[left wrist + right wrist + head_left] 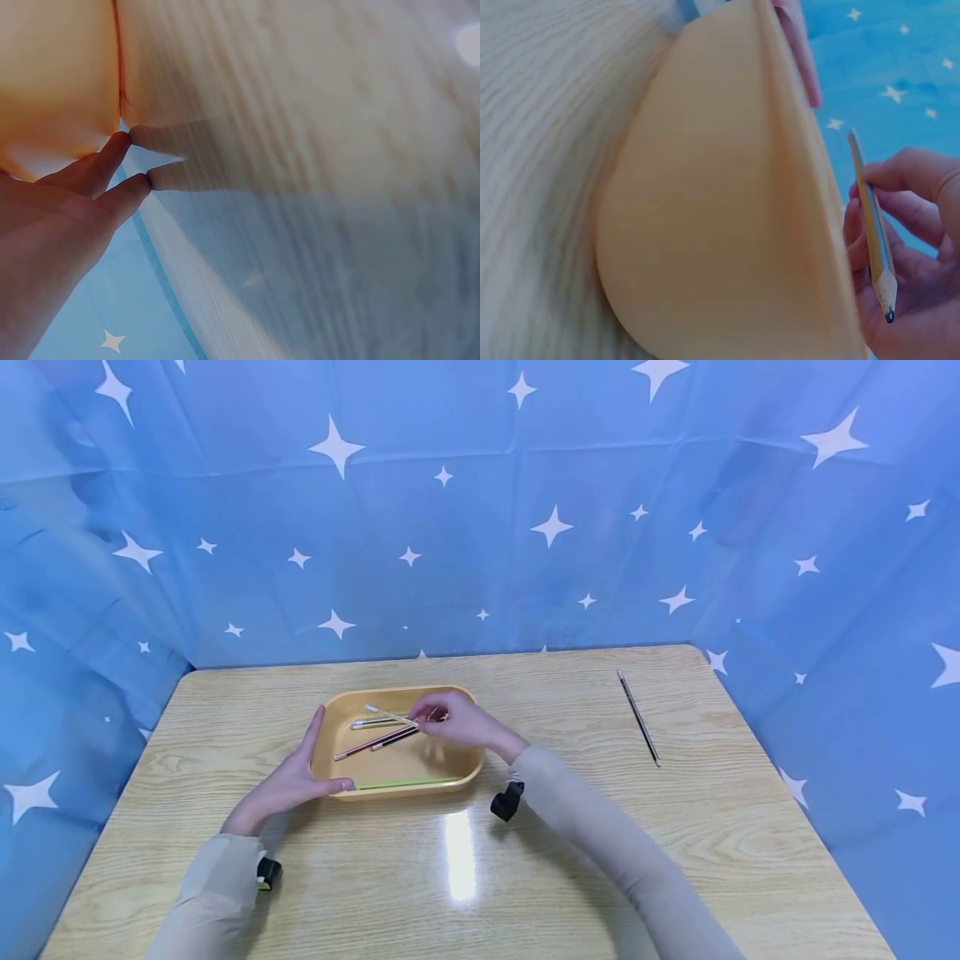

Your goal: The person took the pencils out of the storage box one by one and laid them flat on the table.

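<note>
My right hand (457,718) is over the yellow-orange tray (412,772), pinching a pencil (393,717) between thumb and fingers. In the right wrist view that pencil (873,225) is striped yellow and silver, its sharpened dark tip pointing down. Below the hand, a red pencil (367,748), a dark pencil (395,738) and some striped pencils (367,724) lie in the tray. A thin green stick (408,784) runs along its front wall. My left hand (292,781) spreads around the tray's left end, fingers straight along the side and thumb at the front rim.
A dark pencil (638,718) lies apart on the right side of the wooden table (555,877). Behind and beside the table hangs a blue curtain (480,527) with white stars. Each wrist carries a small black camera.
</note>
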`<state>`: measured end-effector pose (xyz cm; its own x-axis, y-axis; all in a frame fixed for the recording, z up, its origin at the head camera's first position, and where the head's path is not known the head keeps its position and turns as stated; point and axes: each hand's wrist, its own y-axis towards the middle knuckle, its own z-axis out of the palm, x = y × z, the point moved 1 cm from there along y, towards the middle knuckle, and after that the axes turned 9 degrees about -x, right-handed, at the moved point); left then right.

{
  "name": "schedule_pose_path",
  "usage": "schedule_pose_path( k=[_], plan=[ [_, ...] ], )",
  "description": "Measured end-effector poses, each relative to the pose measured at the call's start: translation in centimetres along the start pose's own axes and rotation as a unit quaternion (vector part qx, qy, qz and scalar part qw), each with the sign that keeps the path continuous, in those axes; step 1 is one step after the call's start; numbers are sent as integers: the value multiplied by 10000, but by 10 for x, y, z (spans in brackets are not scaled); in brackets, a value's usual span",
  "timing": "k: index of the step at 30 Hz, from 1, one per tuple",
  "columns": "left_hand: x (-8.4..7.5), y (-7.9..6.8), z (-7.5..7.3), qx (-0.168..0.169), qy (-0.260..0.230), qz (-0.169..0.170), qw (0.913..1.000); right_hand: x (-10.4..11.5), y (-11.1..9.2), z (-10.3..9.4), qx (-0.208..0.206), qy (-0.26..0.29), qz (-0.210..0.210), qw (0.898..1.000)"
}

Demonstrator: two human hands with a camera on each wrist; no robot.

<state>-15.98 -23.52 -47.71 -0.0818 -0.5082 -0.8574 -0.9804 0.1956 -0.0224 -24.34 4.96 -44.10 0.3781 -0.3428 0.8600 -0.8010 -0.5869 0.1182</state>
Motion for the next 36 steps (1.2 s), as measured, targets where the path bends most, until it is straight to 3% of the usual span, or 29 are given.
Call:
schedule_pose_path(
  k=[12,20,27,36],
  plan=[
    [1,0,0,1,-69,-30,10000,-5,-15,-37,-348,-124,123,9992],
    [-1,-1,-1,38,-76,-51,10000,-21,-34,-74,-674,-165,160,9975],
    [-1,-1,-2,52,-7,-35,10000,-35,-58,-105,-974,-297,536,9934],
    [1,1,0,55,54,-71,9999,-59,-86,-131,-1374,-363,949,9853]
  ],
)
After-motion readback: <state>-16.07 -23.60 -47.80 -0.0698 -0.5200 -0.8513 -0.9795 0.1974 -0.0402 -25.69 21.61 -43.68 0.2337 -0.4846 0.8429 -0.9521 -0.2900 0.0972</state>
